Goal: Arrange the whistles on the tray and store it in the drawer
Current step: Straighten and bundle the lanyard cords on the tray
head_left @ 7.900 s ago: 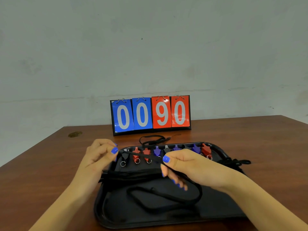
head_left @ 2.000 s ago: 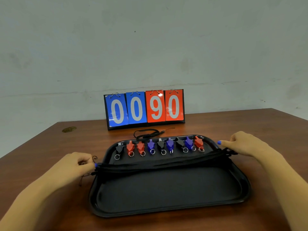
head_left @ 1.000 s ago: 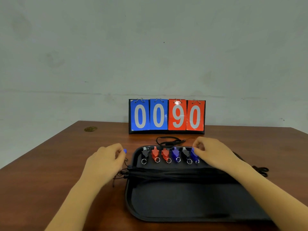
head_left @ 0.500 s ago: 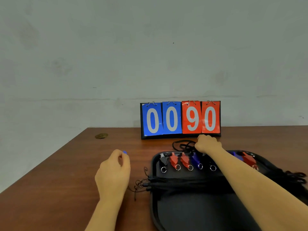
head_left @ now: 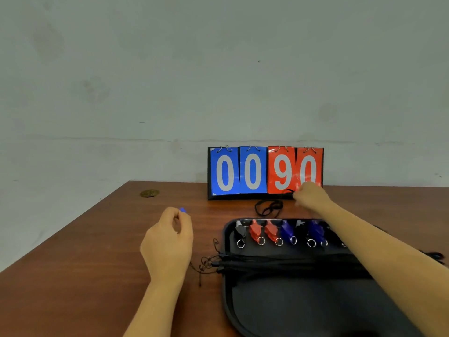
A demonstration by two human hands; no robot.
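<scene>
A right hand (head_left: 309, 197) reaches past the tray (head_left: 303, 310) to a loose black lanyard (head_left: 268, 207) lying on the tabletop (head_left: 73, 276) in front of a flip scoreboard (head_left: 266, 172) reading 0090; its grip is curled over the cord's far end, though whether the fingers have actually pinched it cannot be told from this angle. The left hand (head_left: 168, 244) hovers beside the tray's left edge, its grip loosely curled, thumb against forefinger, holding nothing visible. On the black tray, just below the reaching forearm, a row of whistles (head_left: 279, 231) in black, red and blue lies along the far rim, each with a metal ring facing the person, while a bundle of lanyards (head_left: 279, 265) stretches across the tray's middle, its thin ends trailing onto the tabletop at left. The stray lanyard looks light and limp and will likely sag and tangle, so it is best taken near one end and drawn straight. The tray appears stiff and smooth; the whistles could slide if it tilts, so both side rims seem the place to hold. No drawer is in view
</scene>
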